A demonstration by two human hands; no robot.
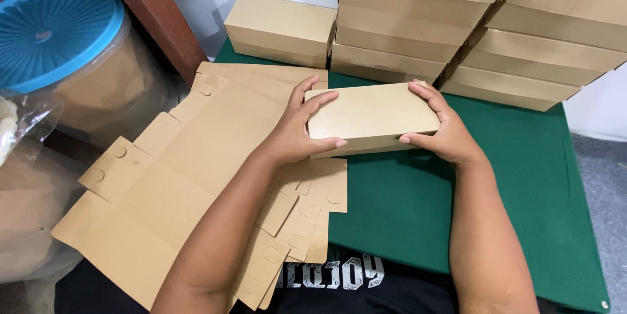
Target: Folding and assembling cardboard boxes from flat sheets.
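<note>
Gripping a closed brown box (372, 118) from both ends: left hand (297, 132) clasped on its left end, thumb on the front; right hand (444, 132) clasped on its right end. Resting on the green tabletop (522, 183), just in front of box stacks (470, 26). Left of the box, flat blanks (189, 177); farther left, a blue-lidded tub (59, 33).
</note>
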